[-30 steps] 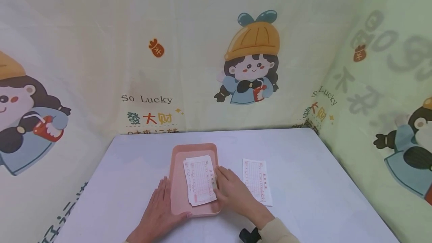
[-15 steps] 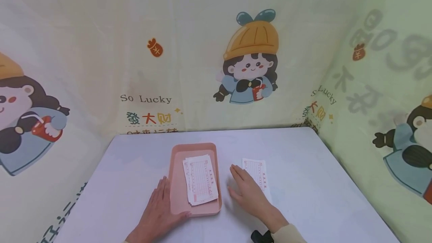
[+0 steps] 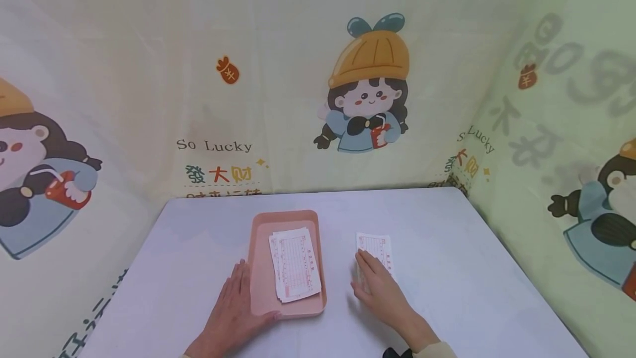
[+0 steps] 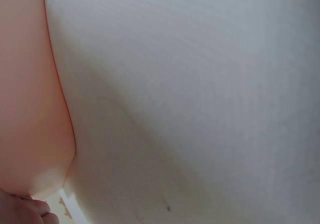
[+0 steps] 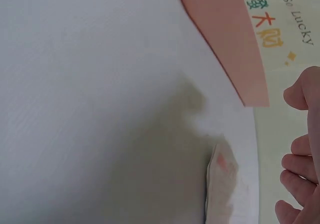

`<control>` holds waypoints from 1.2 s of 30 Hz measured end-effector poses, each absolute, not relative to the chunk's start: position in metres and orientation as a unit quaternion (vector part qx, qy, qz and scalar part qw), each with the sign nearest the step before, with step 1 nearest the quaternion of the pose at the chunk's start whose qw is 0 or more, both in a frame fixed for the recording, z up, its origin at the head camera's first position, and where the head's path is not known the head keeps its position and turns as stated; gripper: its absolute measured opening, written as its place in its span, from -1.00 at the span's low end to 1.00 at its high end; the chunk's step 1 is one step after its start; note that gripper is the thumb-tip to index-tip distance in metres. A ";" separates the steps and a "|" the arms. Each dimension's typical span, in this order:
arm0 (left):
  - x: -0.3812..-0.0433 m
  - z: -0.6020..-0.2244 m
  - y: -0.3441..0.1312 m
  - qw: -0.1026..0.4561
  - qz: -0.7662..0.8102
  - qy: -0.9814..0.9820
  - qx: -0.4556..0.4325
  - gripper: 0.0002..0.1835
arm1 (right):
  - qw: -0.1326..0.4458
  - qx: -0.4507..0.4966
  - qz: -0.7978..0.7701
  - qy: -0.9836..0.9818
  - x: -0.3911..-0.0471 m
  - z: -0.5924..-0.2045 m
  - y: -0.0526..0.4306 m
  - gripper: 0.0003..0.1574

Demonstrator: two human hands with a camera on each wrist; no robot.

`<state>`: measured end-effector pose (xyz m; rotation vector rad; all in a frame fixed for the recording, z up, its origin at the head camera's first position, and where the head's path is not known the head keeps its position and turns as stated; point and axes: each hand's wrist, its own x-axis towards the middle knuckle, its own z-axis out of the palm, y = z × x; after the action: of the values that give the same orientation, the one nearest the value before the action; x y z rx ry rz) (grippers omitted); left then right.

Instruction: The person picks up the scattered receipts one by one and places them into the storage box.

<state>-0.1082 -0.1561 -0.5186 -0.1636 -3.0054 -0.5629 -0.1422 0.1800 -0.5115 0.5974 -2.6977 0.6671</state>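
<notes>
My left hand [image 3: 229, 309] lies along the left side of a pink rectangular tray [image 3: 261, 291], fingers straight, thumb at the near edge. In the tray is a loose stack of white printed slips [image 3: 299, 267] with red ruled lines, slightly fanned. To the right, my right hand [image 3: 383, 296] hovers over a second small stack of the same slips [image 3: 380, 242], hiding its near part. In the right wrist view the fingers [image 5: 299, 166] are loosely bent with nothing between them, and the slips [image 5: 220, 191] sit below on the table.
Everything stands on a white table [image 3: 457, 269]. Cloth with cartoon figures and lettering hangs behind it [image 3: 288, 126] and along both sides. A black wrist device [image 3: 397, 353] shows at my right sleeve.
My right hand has left the tray's right side and moved right, over the second stack of slips. The left hand and the tray have stayed in place.
</notes>
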 end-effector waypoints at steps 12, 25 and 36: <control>-0.107 -0.518 -0.156 0.046 -0.176 -0.982 -0.058 0.43 | 0.174 0.201 0.226 -0.937 -0.131 -0.526 0.199 -0.17; -0.107 -0.518 -0.156 0.040 -0.177 -0.982 -0.054 0.43 | 0.122 0.165 0.204 -0.957 -0.123 -0.537 0.209 -0.07; -0.107 -0.514 -0.155 0.023 -0.181 -0.982 -0.051 0.44 | 0.049 0.127 0.201 -0.970 -0.121 -0.538 0.210 -0.17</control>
<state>-0.1066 -0.1555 -0.5141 -0.1573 -3.0410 -0.5608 -0.1214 0.2097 -0.5375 0.3873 -2.9570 0.6123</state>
